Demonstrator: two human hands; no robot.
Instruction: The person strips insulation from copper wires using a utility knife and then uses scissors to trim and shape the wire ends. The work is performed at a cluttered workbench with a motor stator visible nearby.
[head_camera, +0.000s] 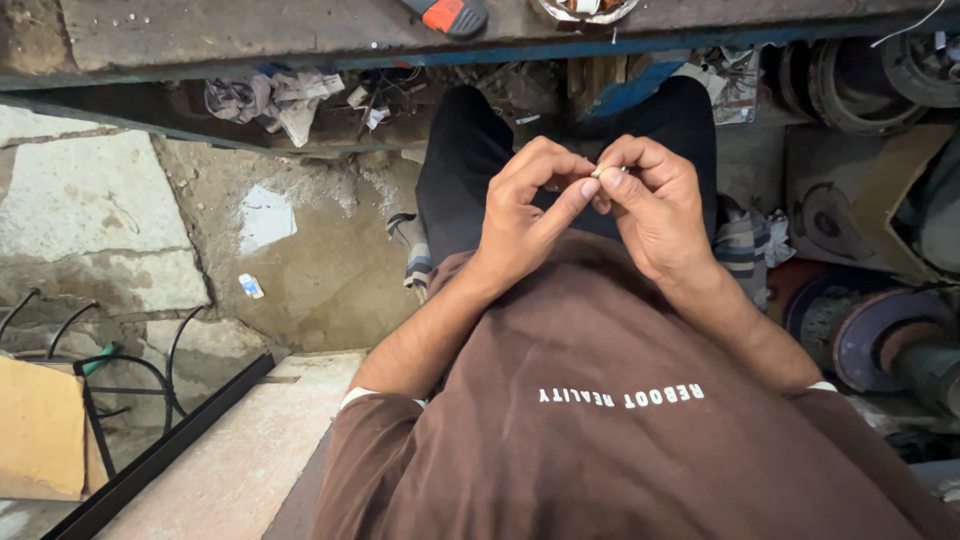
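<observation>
Both hands raised together above the lap, over dark trousers (470, 150). Tiny pale piece (598, 172), too small to identify, pinched between thumb and forefinger tips of the right hand (655, 205), other fingers curled in. Left hand (525, 215) touching the same piece with its extended forefinger tip, remaining fingers bent narrow. Cluttered workbench edge (300, 40) just beyond; rusty metal discs (880, 335) at right.

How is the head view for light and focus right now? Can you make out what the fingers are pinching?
Head view: soft, even light, no glare; both hands sharp, left hand and right hand meeting on a tiny pale piece, too small to identify; space under the workbench in deep shadow; edges bowed by the wide lens.
</observation>
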